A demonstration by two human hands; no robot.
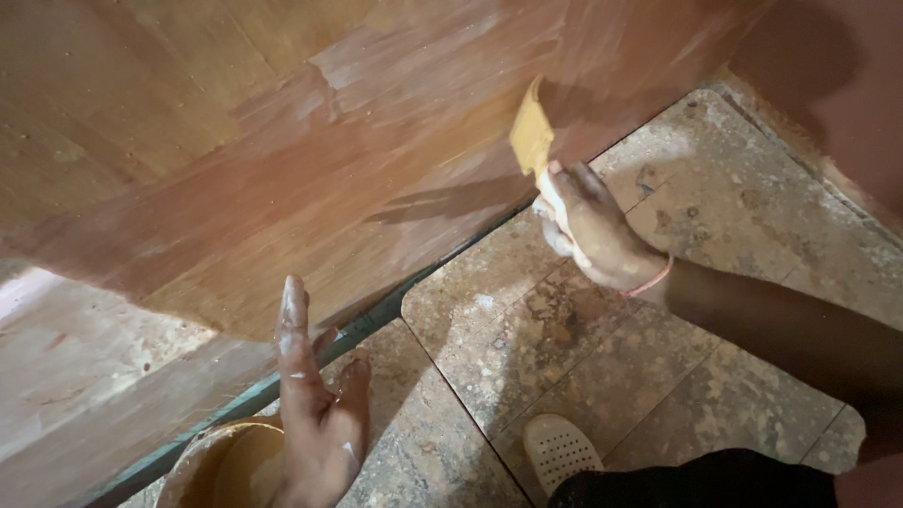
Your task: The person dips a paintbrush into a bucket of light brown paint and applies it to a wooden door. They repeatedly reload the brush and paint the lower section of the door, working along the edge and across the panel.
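Wood panel (282,160): stands on edge along the floor (583,348), its face leaning toward the camera; stain looks wet and reddish in the middle band, paler at the upper left.
Bucket (202,466): on the floor at the panel's lower left edge, just beside the left hand, brown liquid inside, placed within easy reach.
Left hand (315,414): empty, smeared with pale streaks; fingers (293,320) straight and pressed together, tips at the panel's bottom edge, seemingly to steady it.
Rag (531,136): yellowish, held flat against the panel near its right end.
Right hand (588,230): fingers curled, pinching the rag's lower end.
Sandal (562,452): on the floor, bottom edge.
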